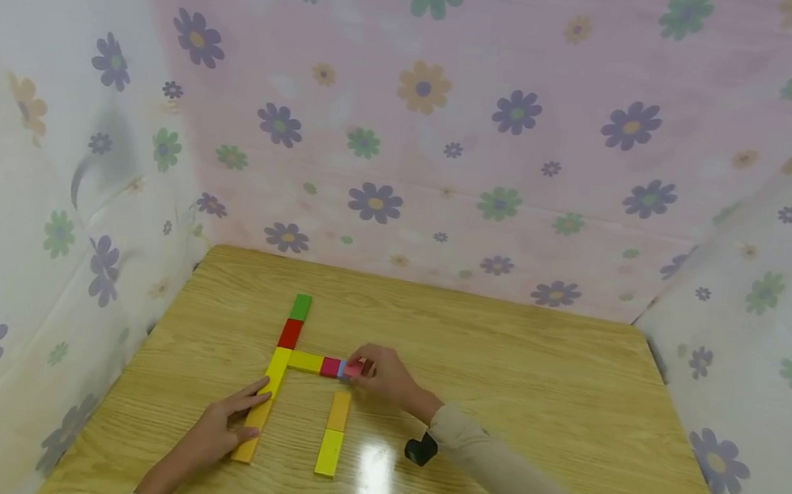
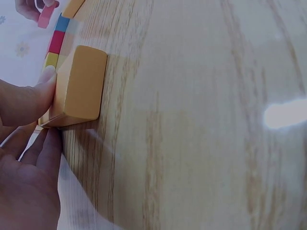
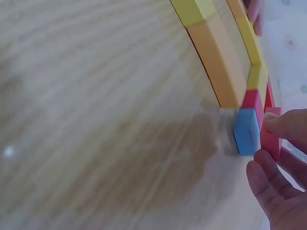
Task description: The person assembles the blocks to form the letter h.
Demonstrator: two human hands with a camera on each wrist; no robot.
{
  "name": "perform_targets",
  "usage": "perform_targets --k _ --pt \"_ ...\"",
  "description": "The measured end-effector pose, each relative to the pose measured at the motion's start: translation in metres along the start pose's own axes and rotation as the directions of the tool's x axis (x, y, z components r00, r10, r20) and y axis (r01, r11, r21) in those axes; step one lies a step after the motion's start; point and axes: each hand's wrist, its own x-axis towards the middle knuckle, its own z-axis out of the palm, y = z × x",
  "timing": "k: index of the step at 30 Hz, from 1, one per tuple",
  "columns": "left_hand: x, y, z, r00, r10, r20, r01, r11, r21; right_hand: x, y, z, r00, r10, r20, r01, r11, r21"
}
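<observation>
My right hand (image 1: 387, 376) pinches a pink block (image 3: 271, 139) between thumb and fingers, beside a blue block (image 3: 247, 132) at the end of a short row. In that row a crimson block (image 1: 330, 367) and a yellow block (image 1: 305, 362) lead left to a long column. My left hand (image 1: 217, 426) grips the column's lower end, thumb and fingers on opposite sides of an orange block (image 2: 85, 84). Above it in the column lie a long yellow block (image 1: 277, 368), a red block (image 1: 290, 333) and a green block (image 1: 300, 307).
A second orange block (image 1: 339, 412) and a yellow block (image 1: 328, 453) form a shorter column below the row's right end. Flower-patterned cloth (image 1: 451, 147) surrounds the wooden table (image 1: 535, 377) at the back and both sides.
</observation>
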Motion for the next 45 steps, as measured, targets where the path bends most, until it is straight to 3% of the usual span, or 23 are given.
perform_targets --k 8,12,14,20,30,38,45 --pt "0.0 0.0 -0.001 1.0 0.002 0.001 -0.002 1.0 0.007 -0.009 -0.008 0.012 0.999 0.031 -0.017 -0.03 0.998 0.056" --pt "0.001 0.0 -0.001 1.0 0.023 -0.006 -0.023 1.0 0.01 -0.012 -0.007 0.018 0.999 0.038 -0.016 -0.037 0.999 0.032" --pt "0.001 -0.002 -0.001 0.999 0.035 -0.006 -0.035 0.999 0.01 -0.012 -0.005 0.021 1.0 0.015 -0.016 -0.015 1.0 0.002" --pt "0.001 -0.004 -0.001 1.0 -0.019 -0.007 0.019 1.0 -0.008 -0.012 -0.005 0.027 0.998 -0.044 -0.034 0.043 0.998 -0.039" --pt "0.0 -0.003 0.0 0.999 -0.03 -0.011 0.03 0.999 -0.023 -0.018 -0.005 0.031 0.997 -0.069 -0.028 0.066 0.995 -0.08" --pt "0.001 -0.001 0.0 1.0 -0.024 -0.011 0.024 0.999 -0.023 -0.033 -0.018 0.03 0.996 -0.023 0.086 0.035 0.991 -0.133" --pt "0.0 -0.001 0.0 1.0 -0.027 -0.011 0.027 0.999 -0.022 -0.061 -0.038 0.035 0.974 0.025 0.227 0.021 0.98 -0.196"
